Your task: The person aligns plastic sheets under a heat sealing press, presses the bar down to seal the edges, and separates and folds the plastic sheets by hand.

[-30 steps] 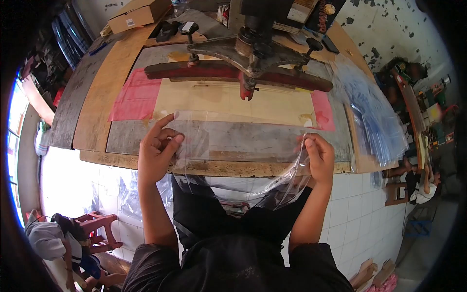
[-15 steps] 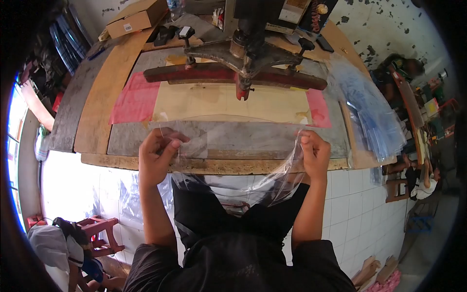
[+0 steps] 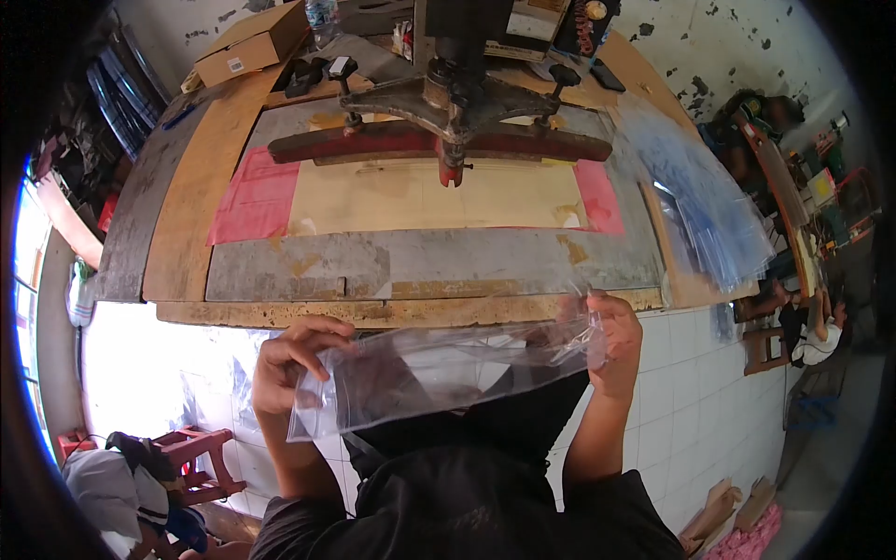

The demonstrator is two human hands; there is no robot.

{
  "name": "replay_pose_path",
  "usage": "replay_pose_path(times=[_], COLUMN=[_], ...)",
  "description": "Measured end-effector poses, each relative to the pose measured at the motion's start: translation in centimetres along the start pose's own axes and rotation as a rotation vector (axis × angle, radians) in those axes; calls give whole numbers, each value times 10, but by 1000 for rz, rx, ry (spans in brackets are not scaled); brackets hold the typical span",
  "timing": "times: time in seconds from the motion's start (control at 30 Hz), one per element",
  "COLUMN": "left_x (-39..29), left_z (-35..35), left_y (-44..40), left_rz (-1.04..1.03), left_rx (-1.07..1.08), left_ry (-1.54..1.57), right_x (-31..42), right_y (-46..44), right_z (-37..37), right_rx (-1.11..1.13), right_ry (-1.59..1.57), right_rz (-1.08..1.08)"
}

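Observation:
A clear plastic sheet, folded into a long strip, is stretched between my hands above my lap, in front of the table edge. My left hand grips its left end, thumb behind the film and fingers curled over the top. At the other end, my right hand pinches the bunched plastic. Beyond them, the press head with its red bar stands over a cream sheet with pink ends on the grey work plate.
A pile of clear plastic sheets lies on the table's right side. At the back left sits a cardboard box; a dark phone lies at the back right. Red stool and a person are at lower left. Another person is at far right.
Both hands have come back toward my body and down, off the table's front edge. The plastic, sagging before, is now drawn into a straighter strip, its left end lower.

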State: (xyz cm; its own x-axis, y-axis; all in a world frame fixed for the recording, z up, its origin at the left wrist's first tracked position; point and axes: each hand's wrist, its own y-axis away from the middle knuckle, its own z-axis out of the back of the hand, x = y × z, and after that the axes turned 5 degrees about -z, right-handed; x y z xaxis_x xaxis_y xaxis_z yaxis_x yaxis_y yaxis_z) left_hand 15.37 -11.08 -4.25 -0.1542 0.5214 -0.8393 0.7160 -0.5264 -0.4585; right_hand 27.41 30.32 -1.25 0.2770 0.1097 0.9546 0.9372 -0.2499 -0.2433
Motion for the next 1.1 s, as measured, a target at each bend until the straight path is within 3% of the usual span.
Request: replay_pose_path(times=[0.07, 0.13, 0.2, 0.27, 0.33, 0.47, 0.53, 0.73, 0.9, 1.0, 1.1], left_x=[-6, 0, 2, 0, -11, -15, -17, 6, -8, -2, -6], left_z=[-2, 3, 3, -1, -13, -28, -31, -36, -46, -38, -32], left_y=[-1, 6, 15, 15, 16, 11, 14, 18, 2, 5, -1], left_rz=[-1, -41, -23, -70, 106, 162, 228, 36, -35, -28, -100], left_rx=[174, 216, 90, 109, -63, -209, -243, -282, -96, -124, -106], left_ry=[53, 76, 90, 0, -156, -226, -329, -178, -627, -544, -493], right_x=[-5, -6, -1, 0, -2, -14, -13, -8, -12, -14, -9], right_y=[-2, 0, 3, 7, 9, 7, 10, 13, 11, 13, 9], right_z=[5, 3, -5, -7, -6, 8, 12, 18, 16, 20, 22], right_rx=[120, 241, 244, 222, 207, 40, -28, 71, 93, 76, 136], right_ry=[-15, -30, -9, 57, 117, 30, 133, 169, 227, 136, 245], right_rz=[97, 193, 135, 126, 117, 341, 405, 386, 265, 148, 215])
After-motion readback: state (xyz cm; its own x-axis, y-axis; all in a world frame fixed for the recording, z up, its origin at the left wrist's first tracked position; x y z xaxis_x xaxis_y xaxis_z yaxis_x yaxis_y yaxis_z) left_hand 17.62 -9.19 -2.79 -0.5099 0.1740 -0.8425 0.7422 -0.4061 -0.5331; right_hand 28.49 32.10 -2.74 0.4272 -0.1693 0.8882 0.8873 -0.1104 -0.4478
